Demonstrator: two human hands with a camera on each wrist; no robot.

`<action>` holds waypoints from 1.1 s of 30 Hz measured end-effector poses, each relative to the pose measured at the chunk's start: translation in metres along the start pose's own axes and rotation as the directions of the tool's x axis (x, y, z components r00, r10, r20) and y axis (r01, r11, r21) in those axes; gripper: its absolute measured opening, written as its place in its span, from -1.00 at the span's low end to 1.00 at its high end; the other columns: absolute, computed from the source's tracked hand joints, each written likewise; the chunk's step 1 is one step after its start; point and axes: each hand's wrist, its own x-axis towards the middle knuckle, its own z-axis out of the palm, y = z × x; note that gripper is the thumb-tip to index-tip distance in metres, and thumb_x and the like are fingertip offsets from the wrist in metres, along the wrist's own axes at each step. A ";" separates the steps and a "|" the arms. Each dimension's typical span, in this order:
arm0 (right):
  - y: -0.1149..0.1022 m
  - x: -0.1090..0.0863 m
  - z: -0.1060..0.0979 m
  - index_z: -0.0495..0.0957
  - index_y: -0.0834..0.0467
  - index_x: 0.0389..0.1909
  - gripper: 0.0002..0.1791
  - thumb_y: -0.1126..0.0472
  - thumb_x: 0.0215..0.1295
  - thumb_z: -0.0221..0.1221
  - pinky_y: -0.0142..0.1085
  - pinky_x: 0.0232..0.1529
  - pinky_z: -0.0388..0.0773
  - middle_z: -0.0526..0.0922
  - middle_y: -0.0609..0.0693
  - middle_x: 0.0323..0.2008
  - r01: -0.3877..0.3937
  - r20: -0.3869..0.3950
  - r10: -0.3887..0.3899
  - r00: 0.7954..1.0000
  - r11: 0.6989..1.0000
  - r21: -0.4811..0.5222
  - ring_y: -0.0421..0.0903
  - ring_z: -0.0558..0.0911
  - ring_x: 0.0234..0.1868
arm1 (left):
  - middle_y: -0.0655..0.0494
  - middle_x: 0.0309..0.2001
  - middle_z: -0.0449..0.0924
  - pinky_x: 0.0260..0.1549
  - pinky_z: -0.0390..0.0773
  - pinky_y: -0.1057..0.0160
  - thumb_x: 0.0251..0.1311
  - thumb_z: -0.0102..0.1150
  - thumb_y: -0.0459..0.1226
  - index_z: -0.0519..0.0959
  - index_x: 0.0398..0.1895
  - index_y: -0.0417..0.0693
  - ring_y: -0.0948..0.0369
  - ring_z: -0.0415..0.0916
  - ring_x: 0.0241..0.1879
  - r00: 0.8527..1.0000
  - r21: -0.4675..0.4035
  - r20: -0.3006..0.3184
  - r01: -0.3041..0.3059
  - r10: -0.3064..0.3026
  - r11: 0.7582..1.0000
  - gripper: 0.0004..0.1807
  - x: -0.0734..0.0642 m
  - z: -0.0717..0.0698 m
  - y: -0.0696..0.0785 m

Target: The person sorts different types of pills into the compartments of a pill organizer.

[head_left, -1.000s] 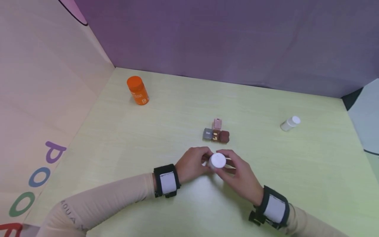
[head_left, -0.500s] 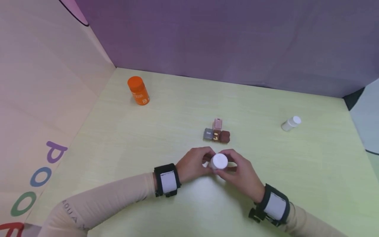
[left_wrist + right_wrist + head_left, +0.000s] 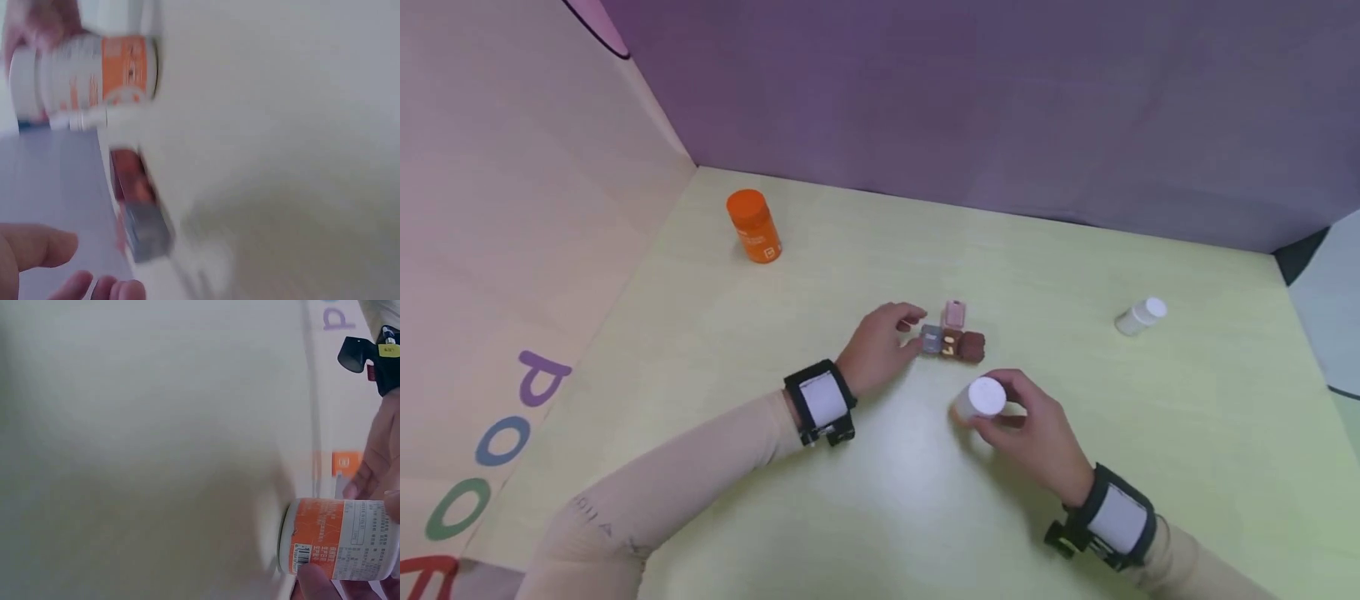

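Observation:
My right hand (image 3: 1047, 437) grips a white pill bottle (image 3: 981, 402) with a white cap, thumb on one side and fingers on the other. Its orange-and-white label faces the camera in the right wrist view (image 3: 340, 540). Farther left, my left hand (image 3: 878, 346) reaches to a small grey block (image 3: 931, 339), thumb and fingers apart at its left side. In the left wrist view a gap shows between those fingertips (image 3: 65, 248) and the block. Against the grey one sit a brown block (image 3: 951, 343) with gold marks and a dark red block (image 3: 972, 347); a pink block (image 3: 954, 314) lies just behind.
An orange jar (image 3: 754, 227) stands at the back left of the pale green table (image 3: 820, 533). Toward the right is a small white bottle (image 3: 1141, 317). A purple wall (image 3: 962, 100) closes off the back, and a printed pale panel (image 3: 512, 208) the left.
My left hand has let go of the pill bottle and moved up to the grey block. My right hand has shifted slightly right, carrying the bottle along.

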 end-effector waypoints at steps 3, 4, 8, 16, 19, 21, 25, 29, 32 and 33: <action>0.005 0.004 -0.008 0.47 0.31 0.13 -0.46 0.44 0.14 0.43 -0.15 -0.12 0.72 0.63 0.21 0.05 -0.013 -0.033 0.013 0.999 1.000 -0.015 0.17 0.64 0.07 | -0.15 0.09 0.64 0.01 0.61 0.16 0.32 0.28 -0.36 0.57 0.21 -0.26 0.02 0.62 0.01 0.998 -0.061 -0.015 0.052 -0.053 0.997 -0.59 0.016 -0.001 -0.005; 0.007 0.005 -0.010 0.47 0.32 0.14 -0.47 0.45 0.15 0.42 -0.15 -0.12 0.72 0.62 0.23 0.06 -0.013 -0.042 0.012 0.999 1.000 -0.019 0.18 0.64 0.07 | -0.15 0.07 0.65 0.01 0.62 0.16 0.32 0.29 -0.35 0.58 0.20 -0.26 0.02 0.63 -0.01 0.997 -0.076 -0.006 0.074 -0.075 0.994 -0.60 0.019 0.000 -0.005; 0.015 0.009 -0.021 0.45 0.36 0.16 -0.48 0.46 0.19 0.39 -0.28 -0.14 0.71 0.61 0.26 0.07 -0.006 -0.092 0.001 0.996 0.999 -0.047 0.21 0.63 0.07 | -0.12 0.00 0.69 -0.01 0.62 0.22 0.30 0.34 -0.32 0.62 0.14 -0.26 0.06 0.64 -0.05 0.992 -0.068 0.027 0.121 -0.120 0.990 -0.62 0.027 0.003 -0.010; 0.045 0.020 -0.058 0.44 0.42 0.16 -0.50 0.43 0.22 0.35 -0.66 -0.20 0.53 0.58 0.32 0.08 -0.043 -0.264 0.006 0.965 0.990 -0.133 -0.13 0.61 -0.01 | -0.07 -0.10 0.73 -0.09 0.61 0.24 0.28 0.35 -0.34 0.69 0.02 -0.23 0.10 0.63 -0.13 0.993 -0.050 0.033 0.113 -0.111 0.992 -0.73 0.030 0.008 -0.012; 0.060 0.022 -0.081 0.43 0.43 0.18 -0.49 0.39 0.25 0.34 -0.72 -0.21 0.48 0.57 0.32 0.11 -0.121 -0.357 0.058 0.932 0.980 -0.156 -0.49 0.49 -0.10 | -0.08 -0.09 0.73 -0.08 0.60 0.25 0.29 0.34 -0.35 0.70 0.01 -0.23 0.10 0.63 -0.12 0.993 -0.048 0.040 0.110 -0.108 0.993 -0.75 0.031 0.011 -0.011; 0.071 0.022 -0.097 0.42 0.42 0.21 -0.47 0.35 0.27 0.33 -0.74 -0.23 0.45 0.56 0.32 0.14 -0.187 -0.415 0.104 0.904 0.968 -0.166 -0.59 0.41 -0.16 | -0.08 -0.09 0.73 -0.07 0.61 0.25 0.29 0.33 -0.36 0.69 0.01 -0.24 0.09 0.63 -0.11 0.993 -0.049 0.045 0.109 -0.107 0.993 -0.75 0.032 0.012 -0.010; 0.089 0.019 -0.125 0.41 0.38 0.29 -0.41 0.22 0.31 0.31 -0.74 -0.33 0.39 0.56 0.33 0.18 -0.339 -0.501 0.205 0.841 0.921 -0.192 -0.50 0.40 -0.20 | -0.08 -0.11 0.73 -0.08 0.61 0.25 0.29 0.33 -0.37 0.70 -0.01 -0.25 0.10 0.63 -0.12 0.993 -0.037 0.045 0.108 -0.106 0.993 -0.76 0.032 0.013 -0.008; 0.101 0.014 -0.142 0.40 0.36 0.32 -0.36 0.16 0.30 0.30 -0.72 -0.35 0.31 0.56 0.36 0.20 -0.423 -0.551 0.255 0.795 0.883 -0.201 -0.43 0.43 -0.22 | -0.08 -0.11 0.73 -0.09 0.61 0.25 0.29 0.32 -0.38 0.70 -0.01 -0.24 0.10 0.63 -0.13 0.993 -0.019 0.046 0.107 -0.106 0.994 -0.77 0.032 0.012 -0.008; 0.101 0.013 -0.147 0.39 0.37 0.33 -0.35 0.16 0.30 0.30 -0.73 -0.36 0.31 0.54 0.38 0.22 -0.431 -0.555 0.261 0.790 0.880 -0.200 -0.49 0.40 -0.25 | -0.08 -0.10 0.73 -0.08 0.61 0.24 0.30 0.32 -0.37 0.70 -0.01 -0.24 0.10 0.63 -0.12 0.993 -0.012 0.050 0.107 -0.106 0.994 -0.77 0.032 0.009 -0.007; 0.100 0.013 -0.147 0.39 0.37 0.32 -0.35 0.17 0.30 0.30 -0.75 -0.38 0.31 0.54 0.39 0.22 -0.426 -0.551 0.256 0.794 0.882 -0.204 -0.51 0.36 -0.26 | -0.08 -0.10 0.73 -0.08 0.61 0.24 0.30 0.32 -0.37 0.70 -0.01 -0.24 0.09 0.63 -0.12 0.993 -0.011 0.051 0.107 -0.106 0.994 -0.77 0.032 0.008 -0.007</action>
